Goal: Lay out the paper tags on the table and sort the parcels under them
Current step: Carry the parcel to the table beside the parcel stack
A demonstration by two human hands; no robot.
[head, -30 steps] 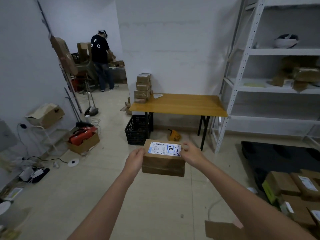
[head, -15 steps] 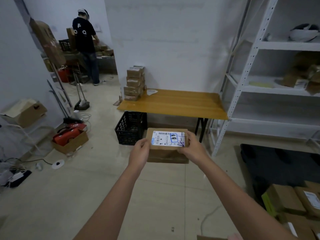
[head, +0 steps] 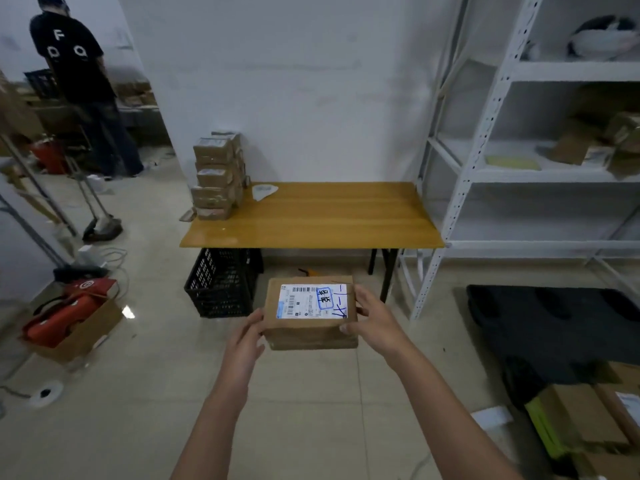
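While we hold the brown parcel label-up above the floor, short of the wooden table, our left hand grips its left end; our right hand clasps its right end; stacked parcels occupy the table's far-left corner beside a paper tag.

Left grip and right grip clasp a labelled cardboard parcel by its short ends over the floor, before a wooden surface bearing a stack of parcels at its left end, a black crate beneath.
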